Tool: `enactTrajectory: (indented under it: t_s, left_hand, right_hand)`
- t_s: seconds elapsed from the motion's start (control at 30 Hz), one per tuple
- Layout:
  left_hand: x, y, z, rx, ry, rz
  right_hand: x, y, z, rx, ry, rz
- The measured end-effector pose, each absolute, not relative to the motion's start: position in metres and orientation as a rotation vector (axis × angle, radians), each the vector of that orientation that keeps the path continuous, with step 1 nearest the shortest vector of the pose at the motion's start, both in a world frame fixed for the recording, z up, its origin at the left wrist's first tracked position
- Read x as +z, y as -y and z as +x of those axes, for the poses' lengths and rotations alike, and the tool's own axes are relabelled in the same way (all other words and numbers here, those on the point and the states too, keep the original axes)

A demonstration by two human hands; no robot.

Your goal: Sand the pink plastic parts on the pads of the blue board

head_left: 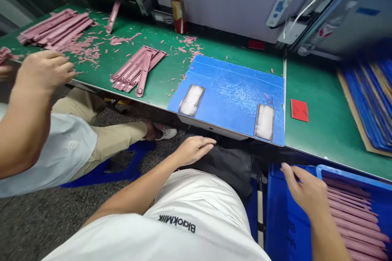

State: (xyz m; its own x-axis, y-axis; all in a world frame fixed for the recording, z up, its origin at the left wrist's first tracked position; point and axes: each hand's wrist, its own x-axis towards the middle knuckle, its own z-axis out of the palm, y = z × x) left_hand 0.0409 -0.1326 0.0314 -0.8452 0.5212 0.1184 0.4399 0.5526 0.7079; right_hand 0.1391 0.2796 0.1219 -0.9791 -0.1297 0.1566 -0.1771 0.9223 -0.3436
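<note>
My left hand point(196, 149) hovers above my lap in front of the bench edge, its fingers stretched out and nothing in them. Over the rim of a blue bin point(324, 168) hangs my right hand point(304, 189), thumb and fingers apart, holding nothing I can see. Long pink plastic strips point(355, 220) lie stacked inside that bin. On the green bench in front of me is a blue board point(226, 98) with two whitish pads, a left pad point(192, 100) and a right pad point(264, 122). A fan of pink strips point(137, 69) rests left of the board.
At left a co-worker's hand point(45, 69) is near a pile of pink strips point(55, 28) and pink scraps point(85, 51). A bottle point(178, 10) stands at the back. Right of the board are a red card point(299, 110) and stacked blue boards point(370, 102).
</note>
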Motion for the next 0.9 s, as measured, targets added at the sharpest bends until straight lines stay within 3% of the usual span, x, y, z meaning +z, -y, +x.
enactTrajectory:
  t_s: [0.1, 0.2, 0.47, 0.6, 0.9]
  left_hand:
    - [0.052, 0.156, 0.008, 1.111, -2.966, 0.803]
    - [0.075, 0.167, -0.049, 0.817, -3.156, 0.753]
    - [0.092, 0.162, -0.175, 0.018, -2.934, 0.880]
    - [0.101, 0.154, -0.203, 0.028, -2.803, 0.858]
    - [0.143, 0.208, -0.179, 0.419, -2.755, 0.910]
  right_hand:
    - [0.104, -0.258, 0.097, 0.439, 2.877, 0.154]
    - [0.105, -0.244, 0.034, 0.360, 2.879, 0.260]
    - [0.097, -0.252, -0.078, -0.041, 3.171, 0.267]
    - [0.089, -0.251, -0.097, -0.054, 3.142, 0.279]
    - [0.137, -0.290, -0.062, 0.564, 2.966, 0.022]
